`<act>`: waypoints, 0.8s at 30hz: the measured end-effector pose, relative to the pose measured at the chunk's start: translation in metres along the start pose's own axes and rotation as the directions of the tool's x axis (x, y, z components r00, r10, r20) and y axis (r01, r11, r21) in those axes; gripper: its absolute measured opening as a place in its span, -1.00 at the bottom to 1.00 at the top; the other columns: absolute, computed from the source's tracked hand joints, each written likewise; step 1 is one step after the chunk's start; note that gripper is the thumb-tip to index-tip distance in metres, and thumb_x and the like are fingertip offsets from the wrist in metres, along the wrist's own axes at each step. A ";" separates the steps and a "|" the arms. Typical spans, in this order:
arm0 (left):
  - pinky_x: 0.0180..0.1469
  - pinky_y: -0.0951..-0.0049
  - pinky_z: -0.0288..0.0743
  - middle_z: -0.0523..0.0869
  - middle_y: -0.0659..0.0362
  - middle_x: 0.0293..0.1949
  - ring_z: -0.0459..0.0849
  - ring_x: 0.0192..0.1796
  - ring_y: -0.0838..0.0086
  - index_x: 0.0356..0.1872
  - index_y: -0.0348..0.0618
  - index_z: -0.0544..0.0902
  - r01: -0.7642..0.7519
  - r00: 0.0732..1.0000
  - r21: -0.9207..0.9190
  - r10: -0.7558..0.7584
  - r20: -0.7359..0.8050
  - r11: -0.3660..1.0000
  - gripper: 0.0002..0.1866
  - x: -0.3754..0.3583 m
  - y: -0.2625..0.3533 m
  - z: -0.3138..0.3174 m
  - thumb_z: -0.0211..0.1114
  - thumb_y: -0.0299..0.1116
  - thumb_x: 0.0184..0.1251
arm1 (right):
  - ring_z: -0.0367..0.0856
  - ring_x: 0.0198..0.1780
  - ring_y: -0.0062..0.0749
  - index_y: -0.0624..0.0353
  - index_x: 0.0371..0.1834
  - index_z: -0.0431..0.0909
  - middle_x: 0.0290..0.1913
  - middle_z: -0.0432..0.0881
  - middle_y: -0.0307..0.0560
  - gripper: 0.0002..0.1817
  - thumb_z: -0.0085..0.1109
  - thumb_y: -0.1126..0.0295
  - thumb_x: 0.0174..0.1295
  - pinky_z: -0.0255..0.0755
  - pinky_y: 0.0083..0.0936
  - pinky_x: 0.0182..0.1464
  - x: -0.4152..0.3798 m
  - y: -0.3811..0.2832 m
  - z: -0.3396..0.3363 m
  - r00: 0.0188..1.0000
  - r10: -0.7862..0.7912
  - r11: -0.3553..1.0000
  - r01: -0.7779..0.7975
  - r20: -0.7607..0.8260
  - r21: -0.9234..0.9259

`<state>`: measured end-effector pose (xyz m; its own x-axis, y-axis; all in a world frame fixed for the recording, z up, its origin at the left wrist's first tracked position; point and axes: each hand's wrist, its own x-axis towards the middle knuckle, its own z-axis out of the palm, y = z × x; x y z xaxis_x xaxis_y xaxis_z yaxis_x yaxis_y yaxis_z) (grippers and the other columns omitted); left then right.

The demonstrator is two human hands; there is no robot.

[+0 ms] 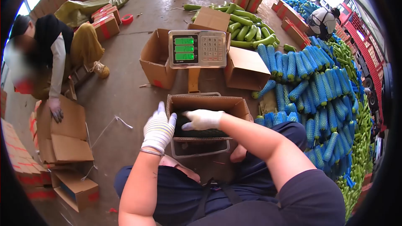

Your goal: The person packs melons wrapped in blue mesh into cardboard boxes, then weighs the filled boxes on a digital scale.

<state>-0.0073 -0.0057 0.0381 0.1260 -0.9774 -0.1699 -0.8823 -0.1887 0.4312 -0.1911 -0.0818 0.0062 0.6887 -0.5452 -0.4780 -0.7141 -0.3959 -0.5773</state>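
An upright cardboard box sits with its top uncovered on a scale platform, whose metal rail shows below it. My left hand, in a white striped glove, is at the box's left edge with its fingers spread and nothing in them. Over the box's opening is my right hand, gloved too, its fingers pointing left with the thumb apart; I see nothing held. The dark contents low in the box are hard to make out. Behind the box stands the scale's display with lit green digits.
Cardboard boxes flank the scale post. Green long vegetables are piled behind; many in blue net sleeves are heaped at right. At left, a person touches an open box. Another person bends far right.
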 end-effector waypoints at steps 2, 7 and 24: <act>0.39 0.09 0.33 0.48 -0.13 0.35 0.45 0.36 0.00 0.44 -0.21 0.33 -0.153 0.978 0.021 0.154 -0.138 0.988 -0.31 0.001 -0.009 0.000 0.19 -0.02 0.41 | 0.58 0.21 0.18 0.20 0.43 0.34 0.18 0.60 0.34 -0.30 0.14 -0.05 0.39 0.42 -0.19 0.27 -0.054 -0.005 -0.025 0.992 -0.059 0.991 0.072 -0.115 0.114; 0.46 0.10 0.23 0.47 -0.14 0.36 0.40 0.39 -0.06 0.41 -0.19 0.39 -0.298 0.904 0.141 0.327 -0.275 0.944 -0.32 -0.006 0.001 0.001 0.28 -0.09 0.34 | 0.70 0.05 -0.01 0.17 0.33 0.45 -0.02 0.73 0.17 -0.44 0.18 0.06 0.40 0.51 -0.27 0.16 -0.159 0.035 -0.061 0.937 0.021 0.995 0.014 -0.347 0.099; 0.54 0.17 0.10 0.55 -0.01 0.33 0.40 0.43 0.10 0.36 -0.19 0.49 -0.490 0.814 -0.225 0.535 0.228 0.842 -0.53 -0.017 0.054 0.017 0.17 -0.26 0.51 | 0.37 0.42 0.12 0.21 0.53 0.18 0.47 0.28 0.25 -0.10 0.17 -0.13 0.26 0.30 -0.10 0.41 -0.440 0.220 0.217 0.199 0.967 0.244 -0.906 -0.160 0.347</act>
<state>-0.0643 0.0020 0.0491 -0.4724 -0.8746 -0.1095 -0.7026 0.2987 0.6458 -0.6240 0.2313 -0.0539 -0.5732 -0.6098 -0.5474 -0.7545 0.6533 0.0622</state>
